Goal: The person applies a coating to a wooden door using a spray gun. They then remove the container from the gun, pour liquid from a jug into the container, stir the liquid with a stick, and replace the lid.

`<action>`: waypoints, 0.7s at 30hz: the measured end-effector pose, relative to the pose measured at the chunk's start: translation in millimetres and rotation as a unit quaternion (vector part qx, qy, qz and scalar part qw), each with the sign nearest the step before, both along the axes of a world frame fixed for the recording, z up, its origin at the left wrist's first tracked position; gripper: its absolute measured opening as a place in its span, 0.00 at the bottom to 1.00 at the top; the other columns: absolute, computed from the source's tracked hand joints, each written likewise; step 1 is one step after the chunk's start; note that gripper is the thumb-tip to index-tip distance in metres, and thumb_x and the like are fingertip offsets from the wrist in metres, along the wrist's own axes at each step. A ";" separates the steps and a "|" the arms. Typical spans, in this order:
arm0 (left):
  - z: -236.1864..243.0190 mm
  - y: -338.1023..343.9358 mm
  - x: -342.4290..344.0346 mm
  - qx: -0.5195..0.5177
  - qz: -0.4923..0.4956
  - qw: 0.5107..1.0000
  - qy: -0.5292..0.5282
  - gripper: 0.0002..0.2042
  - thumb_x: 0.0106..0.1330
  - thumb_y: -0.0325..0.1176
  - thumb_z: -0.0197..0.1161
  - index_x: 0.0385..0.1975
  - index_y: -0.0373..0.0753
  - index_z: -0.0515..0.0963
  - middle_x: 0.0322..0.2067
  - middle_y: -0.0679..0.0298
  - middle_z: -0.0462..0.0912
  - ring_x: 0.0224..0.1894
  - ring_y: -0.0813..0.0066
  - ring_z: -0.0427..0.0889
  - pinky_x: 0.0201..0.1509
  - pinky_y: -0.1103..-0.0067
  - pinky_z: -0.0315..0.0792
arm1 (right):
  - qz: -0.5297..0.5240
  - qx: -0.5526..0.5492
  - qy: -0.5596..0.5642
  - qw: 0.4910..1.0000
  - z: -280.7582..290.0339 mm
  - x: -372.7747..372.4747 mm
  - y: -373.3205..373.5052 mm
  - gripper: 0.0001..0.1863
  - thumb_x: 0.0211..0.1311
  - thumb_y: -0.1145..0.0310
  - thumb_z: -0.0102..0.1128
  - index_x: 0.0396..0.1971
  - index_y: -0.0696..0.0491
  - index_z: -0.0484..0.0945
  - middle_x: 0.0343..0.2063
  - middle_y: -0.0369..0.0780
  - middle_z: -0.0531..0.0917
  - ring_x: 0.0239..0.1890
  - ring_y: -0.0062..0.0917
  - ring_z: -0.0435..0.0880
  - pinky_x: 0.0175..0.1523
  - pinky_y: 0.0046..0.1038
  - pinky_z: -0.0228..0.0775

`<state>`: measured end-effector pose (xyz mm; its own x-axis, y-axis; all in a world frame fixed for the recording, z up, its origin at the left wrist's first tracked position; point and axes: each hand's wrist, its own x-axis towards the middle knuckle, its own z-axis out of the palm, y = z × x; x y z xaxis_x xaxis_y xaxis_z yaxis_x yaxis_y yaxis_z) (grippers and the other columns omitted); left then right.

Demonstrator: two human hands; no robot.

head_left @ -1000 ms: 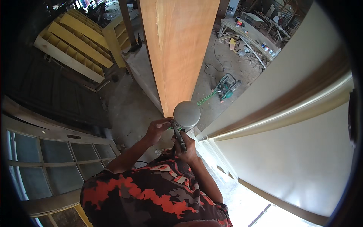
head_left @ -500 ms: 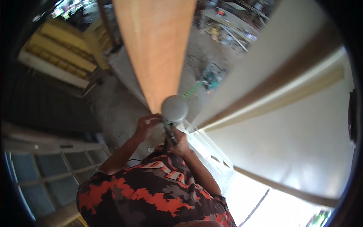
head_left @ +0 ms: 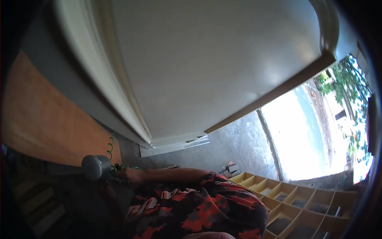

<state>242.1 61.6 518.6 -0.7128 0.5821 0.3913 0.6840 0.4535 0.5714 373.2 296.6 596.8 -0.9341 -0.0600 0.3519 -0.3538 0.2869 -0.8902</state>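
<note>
My right hand (head_left: 129, 175) is wrapped round a dark-bodied spray gun (head_left: 116, 180) with a round grey metal cup (head_left: 95, 167) at the lower left. Below the cup, my left hand (head_left: 106, 190) reaches up to the gun in shadow, its fingers hard to make out. A green coiled hose (head_left: 110, 148) hangs behind the gun. A tall orange plywood panel (head_left: 55, 111) stands left of it. A large glossy white cabinet panel (head_left: 215, 63) with moulded edges fills the upper middle, above my hands.
A yellow gridded wooden shelf unit (head_left: 300, 198) is at lower right. Grey concrete floor (head_left: 234, 147) lies below the white panel, running to a bright opening with trees (head_left: 344, 87) at right. Pale strips (head_left: 171, 147) lie under the panel's foot.
The view has swung right: the plywood moved leftward, the white panel now fills the top, and the outdoor opening appeared. My hands and the spray gun shifted to the lower left.
</note>
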 end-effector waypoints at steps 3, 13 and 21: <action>4.8 1.5 -4.4 -0.037 -0.020 0.999 0.024 0.10 0.77 0.29 0.57 0.45 0.29 0.83 0.44 0.44 0.84 0.47 0.42 0.82 0.56 0.57 0.75 | 0.012 -0.014 -0.009 1.000 -4.2 -3.6 -2.8 0.37 0.53 0.73 0.70 0.67 0.60 0.74 0.49 0.53 0.86 0.53 0.52 0.88 0.54 0.47 0.80; -21.2 8.0 -25.2 -0.067 0.019 0.997 -0.036 0.11 0.77 0.31 0.57 0.46 0.30 0.83 0.43 0.45 0.84 0.47 0.46 0.82 0.56 0.59 0.74 | 0.023 -0.021 -0.002 0.999 -12.5 -8.3 -6.2 0.36 0.58 0.70 0.64 0.70 0.59 0.71 0.53 0.53 0.85 0.56 0.50 0.86 0.59 0.47 0.79; -34.7 5.3 -29.9 -0.080 0.020 0.993 -0.082 0.12 0.78 0.33 0.58 0.46 0.30 0.84 0.43 0.46 0.84 0.46 0.50 0.82 0.56 0.60 0.73 | -0.003 0.040 -0.005 0.999 0.0 -8.2 -4.7 0.37 0.59 0.68 0.64 0.70 0.62 0.70 0.55 0.55 0.84 0.57 0.51 0.86 0.59 0.47 0.79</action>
<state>212.2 66.9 483.9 -0.7830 0.5975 0.1732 0.5676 0.5723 0.5919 365.1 291.9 596.8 -0.9378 -0.0813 0.3374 -0.3433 0.3599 -0.8675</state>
